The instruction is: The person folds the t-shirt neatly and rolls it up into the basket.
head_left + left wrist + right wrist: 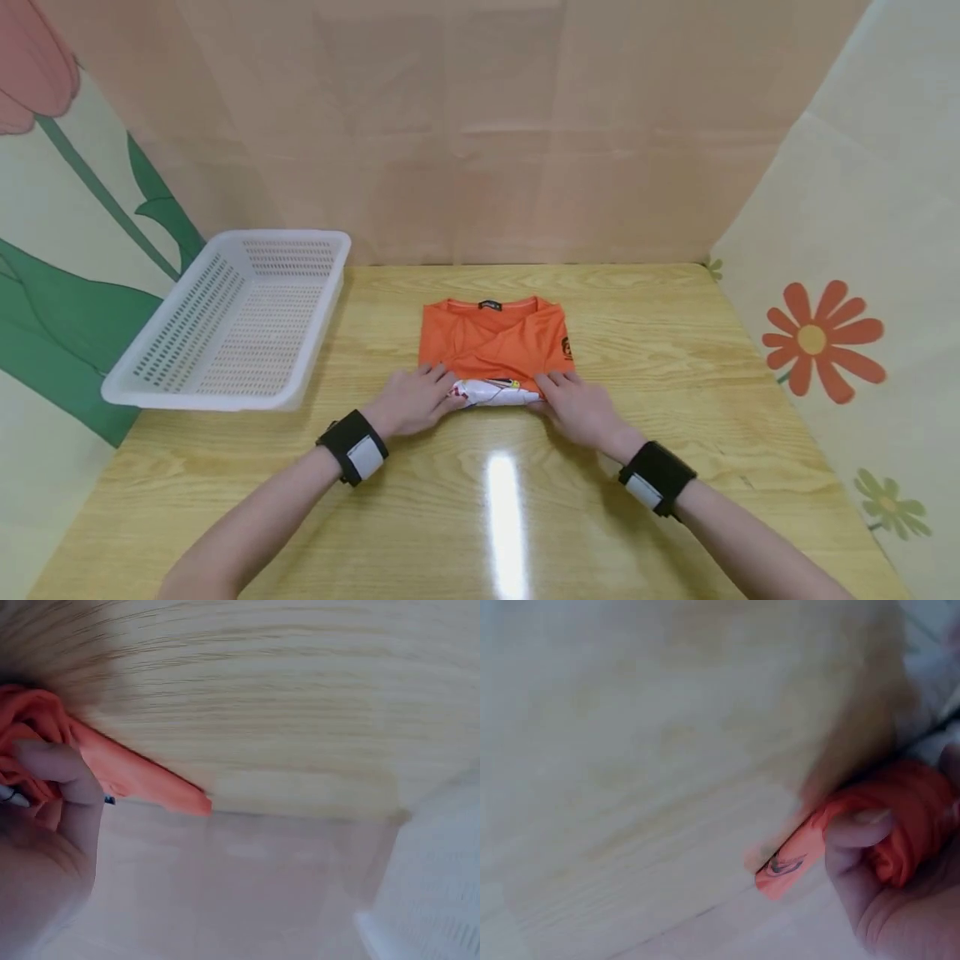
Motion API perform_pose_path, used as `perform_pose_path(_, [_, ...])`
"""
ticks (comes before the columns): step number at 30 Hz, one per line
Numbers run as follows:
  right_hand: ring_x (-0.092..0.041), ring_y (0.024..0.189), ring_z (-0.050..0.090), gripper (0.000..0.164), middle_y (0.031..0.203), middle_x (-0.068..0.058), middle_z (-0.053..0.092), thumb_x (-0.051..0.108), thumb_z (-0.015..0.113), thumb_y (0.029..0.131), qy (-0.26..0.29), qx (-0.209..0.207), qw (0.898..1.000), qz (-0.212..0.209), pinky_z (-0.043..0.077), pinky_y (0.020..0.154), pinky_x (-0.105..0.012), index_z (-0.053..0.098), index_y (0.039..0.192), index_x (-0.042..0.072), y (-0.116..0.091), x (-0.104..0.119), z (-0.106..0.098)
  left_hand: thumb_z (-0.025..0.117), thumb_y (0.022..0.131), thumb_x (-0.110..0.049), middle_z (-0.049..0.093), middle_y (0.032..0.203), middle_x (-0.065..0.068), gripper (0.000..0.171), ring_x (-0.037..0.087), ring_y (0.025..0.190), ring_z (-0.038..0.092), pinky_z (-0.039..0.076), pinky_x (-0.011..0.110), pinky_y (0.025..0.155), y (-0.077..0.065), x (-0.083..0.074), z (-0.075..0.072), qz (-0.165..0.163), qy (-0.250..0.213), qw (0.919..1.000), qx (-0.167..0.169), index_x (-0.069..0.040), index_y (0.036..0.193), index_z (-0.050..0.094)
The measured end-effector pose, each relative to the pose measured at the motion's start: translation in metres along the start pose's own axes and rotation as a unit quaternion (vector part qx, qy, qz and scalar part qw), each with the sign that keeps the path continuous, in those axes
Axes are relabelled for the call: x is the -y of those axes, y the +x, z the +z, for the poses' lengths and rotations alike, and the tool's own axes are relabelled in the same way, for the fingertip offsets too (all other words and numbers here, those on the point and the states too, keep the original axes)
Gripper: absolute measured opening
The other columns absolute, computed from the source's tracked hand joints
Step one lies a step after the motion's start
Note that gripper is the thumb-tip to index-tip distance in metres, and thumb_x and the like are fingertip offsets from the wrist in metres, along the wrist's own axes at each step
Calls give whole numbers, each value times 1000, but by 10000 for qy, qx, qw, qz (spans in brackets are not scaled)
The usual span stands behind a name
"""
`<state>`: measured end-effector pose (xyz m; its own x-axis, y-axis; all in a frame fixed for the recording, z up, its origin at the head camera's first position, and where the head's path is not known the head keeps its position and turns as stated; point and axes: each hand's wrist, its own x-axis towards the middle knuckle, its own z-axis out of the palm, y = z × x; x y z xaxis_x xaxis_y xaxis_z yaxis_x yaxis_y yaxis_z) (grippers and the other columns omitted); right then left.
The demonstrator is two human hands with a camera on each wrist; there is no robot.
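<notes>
An orange T-shirt (495, 342) lies on the table with its collar and dark label toward the back wall. Its near end is rolled up, and a white printed part shows along the roll. My left hand (412, 400) grips the left end of the roll; in the left wrist view the thumb and a finger curl at the bunched orange cloth (37, 712). At the right end, my right hand (581, 408) holds the roll. The right wrist view shows a finger bent against the rolled cloth (919, 814), with a dark print on the flat sleeve part beyond it.
A white perforated plastic basket (300, 367) stands at the left back of the wooden table (652, 333). A plain pinkish backdrop (525, 167) rises behind the table. Flower-patterned sheets (862, 208) flank it on both sides. Black straps circle both wrists.
</notes>
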<state>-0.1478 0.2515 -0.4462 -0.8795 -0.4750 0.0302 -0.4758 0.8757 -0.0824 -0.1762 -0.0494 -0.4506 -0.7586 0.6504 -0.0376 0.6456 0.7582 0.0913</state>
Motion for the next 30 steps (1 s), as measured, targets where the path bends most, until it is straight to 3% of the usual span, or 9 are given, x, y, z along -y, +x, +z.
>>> perform_pose_path(4, [-28,93,69,26,98,-8,69,35,64,105,543,686,9961,-62,52,61,-38,63,114,11,8,-10,-11,48,104,-65,65,112,1,55,22,101,65,53,34,64,-3,-1,9,377,986,9919,-707,-18,128,61])
perform_pose_path(7, [-20,85,62,25,88,-2,61,38,61,106,808,1123,9903,-98,47,65,-35,62,107,13,14,-16,-20,52,102,-67,65,111,1,60,21,97,64,54,34,66,-3,-5,13,460,1367,9820,-1219,-16,133,59])
perform_pose_path(9, [-19,86,60,28,88,-1,59,39,60,106,954,1456,9847,-117,48,69,-37,62,109,12,18,-18,-26,52,102,-65,64,107,0,56,20,92,63,52,32,63,-2,-7,15,459,1466,9783,-1389,-16,127,60])
perform_pose_path(13, [-25,108,67,48,109,-6,69,45,56,107,1231,2165,9685,-57,56,90,-49,61,133,5,19,-19,-35,48,106,-61,60,98,-2,47,17,83,60,41,26,52,-2,-10,16,401,1360,9821,-1242,-16,112,61])
perform_pose_path(16, [-32,121,67,59,124,-13,70,48,54,107,1357,2381,9617,91,53,105,-55,56,143,2,19,-16,-38,46,108,-58,60,98,-2,44,17,81,60,35,25,49,-3,-11,15,305,1111,9890,-930,-17,108,61])
perform_pose_path(19, [-34,116,69,60,122,-16,71,50,56,106,1170,2155,9693,194,56,97,-55,56,141,2,15,-12,-36,44,109,-55,62,101,-1,42,18,82,62,36,26,49,-4,-10,13,228,867,9937,-676,-17,109,60])
perform_pose_path(25, [-47,122,66,64,131,-21,66,50,66,101,210,824,9964,12,59,64,-55,52,145,7,2,-1,-23,40,111,-52,65,108,2,41,22,88,67,41,29,53,1,-7,8,91,298,9993,-204,-17,112,60])
perform_pose_path(30, [-34,95,68,37,106,-10,64,40,68,102,-11,206,9996,-178,44,46,-34,60,128,16,1,2,-14,36,112,-53,67,109,4,44,22,91,69,42,29,57,5,-3,5,-110,-76,9999,83,-17,111,62])
